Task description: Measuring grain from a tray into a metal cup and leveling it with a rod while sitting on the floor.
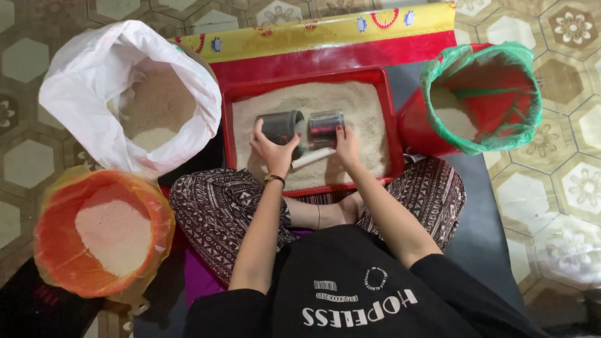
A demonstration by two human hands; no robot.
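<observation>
Red plastic tray (230, 125) full of pale grain sits right in front of the crossed legs. The left hand (270, 149) is wrapped around a dark grey cup (280, 126), the right hand (346, 144) around a shiny metal cup (325, 128), both tipped sideways, mouths nearly touching over the grain. A white sack (87, 75), an orange-lined tub (50, 231) and a green-lined red bucket (476, 144) sit around it.

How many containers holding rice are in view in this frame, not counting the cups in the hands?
4: the white sack at upper left, the orange-lined bucket at lower left, the red tray in the centre, and the green-lined red bucket at right. Others may lie outside the frame.
</observation>
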